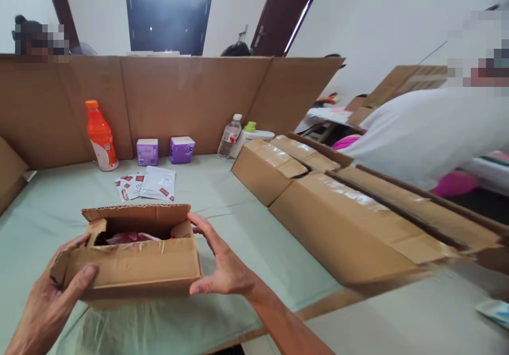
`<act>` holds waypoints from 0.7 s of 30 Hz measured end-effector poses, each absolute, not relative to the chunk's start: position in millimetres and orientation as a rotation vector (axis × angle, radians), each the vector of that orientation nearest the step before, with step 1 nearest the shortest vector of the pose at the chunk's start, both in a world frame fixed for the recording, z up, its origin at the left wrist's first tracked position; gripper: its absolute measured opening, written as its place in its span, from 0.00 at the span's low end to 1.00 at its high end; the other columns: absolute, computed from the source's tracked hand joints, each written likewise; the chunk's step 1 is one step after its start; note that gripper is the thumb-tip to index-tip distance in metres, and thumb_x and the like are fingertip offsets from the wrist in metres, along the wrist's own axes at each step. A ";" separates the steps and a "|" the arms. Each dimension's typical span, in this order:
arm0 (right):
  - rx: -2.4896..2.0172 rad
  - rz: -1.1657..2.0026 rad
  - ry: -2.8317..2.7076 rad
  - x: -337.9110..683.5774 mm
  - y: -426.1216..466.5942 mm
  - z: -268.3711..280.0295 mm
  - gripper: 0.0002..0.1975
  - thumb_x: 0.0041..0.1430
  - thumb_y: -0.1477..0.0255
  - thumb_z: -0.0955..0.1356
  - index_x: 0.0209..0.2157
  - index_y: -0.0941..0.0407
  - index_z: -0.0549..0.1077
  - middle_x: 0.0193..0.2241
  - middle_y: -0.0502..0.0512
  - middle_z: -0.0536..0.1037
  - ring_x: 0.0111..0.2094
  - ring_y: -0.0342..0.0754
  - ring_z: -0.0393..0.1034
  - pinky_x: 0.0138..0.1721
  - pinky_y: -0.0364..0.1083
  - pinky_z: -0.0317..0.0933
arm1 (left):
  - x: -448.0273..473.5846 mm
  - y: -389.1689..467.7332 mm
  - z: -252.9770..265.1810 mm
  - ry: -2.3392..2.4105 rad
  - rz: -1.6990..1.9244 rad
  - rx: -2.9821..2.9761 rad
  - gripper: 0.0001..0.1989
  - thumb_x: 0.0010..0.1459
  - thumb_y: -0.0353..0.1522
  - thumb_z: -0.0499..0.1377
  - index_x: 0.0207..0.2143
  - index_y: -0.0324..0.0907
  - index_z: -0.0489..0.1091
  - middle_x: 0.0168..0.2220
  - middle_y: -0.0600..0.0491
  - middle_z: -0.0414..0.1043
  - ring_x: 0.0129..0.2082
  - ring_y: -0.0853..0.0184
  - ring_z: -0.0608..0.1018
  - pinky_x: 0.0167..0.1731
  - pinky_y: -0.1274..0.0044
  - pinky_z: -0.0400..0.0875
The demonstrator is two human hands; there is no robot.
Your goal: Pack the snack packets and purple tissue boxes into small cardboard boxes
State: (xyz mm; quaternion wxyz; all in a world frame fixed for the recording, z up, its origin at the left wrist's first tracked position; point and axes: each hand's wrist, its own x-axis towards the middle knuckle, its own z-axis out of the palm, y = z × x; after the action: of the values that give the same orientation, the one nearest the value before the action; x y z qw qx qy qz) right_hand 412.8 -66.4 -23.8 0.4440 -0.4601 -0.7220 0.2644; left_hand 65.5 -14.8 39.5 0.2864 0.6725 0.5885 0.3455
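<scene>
While both are gripping the small open carton (131,262) at the near counter (246,228), left hand (51,296) and right hand (225,265) are steadying it; closing flaps likely needs fingers shifting upward.

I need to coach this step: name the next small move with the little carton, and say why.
Probably fold the near flap down over the opening. Both hands, left hand and right hand, already grip the ends of the small cardboard box, its flaps stand open, and red and white packets lie inside.
</scene>
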 end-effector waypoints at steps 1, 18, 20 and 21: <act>-1.163 0.646 -1.812 413.6 -70.2 -22.1 0.63 0.46 0.43 0.79 0.75 0.50 0.52 0.74 0.69 0.52 0.75 0.67 0.47 0.71 0.64 0.53 | 71.8 -18.6 42.7 1.597 0.956 1.807 0.32 0.61 0.59 0.59 0.60 0.52 0.71 0.57 0.49 0.79 0.56 0.44 0.80 0.56 0.52 0.78; -1.111 0.339 -1.909 409.5 -76.6 -2.1 0.63 0.57 0.50 0.77 0.77 0.50 0.36 0.68 0.69 0.65 0.69 0.65 0.62 0.68 0.65 0.57 | 67.6 -15.3 21.7 1.538 1.089 1.925 0.33 0.61 0.56 0.61 0.62 0.48 0.68 0.59 0.44 0.76 0.56 0.47 0.80 0.53 0.58 0.80; -1.066 0.288 -1.909 406.2 -78.5 -3.2 0.46 0.62 0.54 0.74 0.74 0.49 0.52 0.60 0.64 0.74 0.63 0.62 0.68 0.66 0.63 0.62 | 66.2 -21.5 19.9 1.554 1.061 1.960 0.36 0.62 0.55 0.61 0.66 0.48 0.64 0.61 0.43 0.74 0.58 0.46 0.79 0.55 0.56 0.78; -1.053 0.248 -1.928 404.9 -80.2 -4.9 0.38 0.64 0.55 0.73 0.70 0.50 0.60 0.58 0.64 0.75 0.63 0.63 0.68 0.65 0.63 0.63 | 64.7 -25.3 18.3 1.528 1.048 2.018 0.36 0.63 0.54 0.61 0.68 0.48 0.61 0.63 0.42 0.72 0.60 0.46 0.77 0.57 0.55 0.77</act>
State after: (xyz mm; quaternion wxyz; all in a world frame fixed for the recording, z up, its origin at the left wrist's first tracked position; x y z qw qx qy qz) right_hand 404.9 -80.2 -4.9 0.4487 -0.4258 -0.7793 0.1003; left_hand 64.7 -25.3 18.3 0.1994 0.7218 0.5465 0.3749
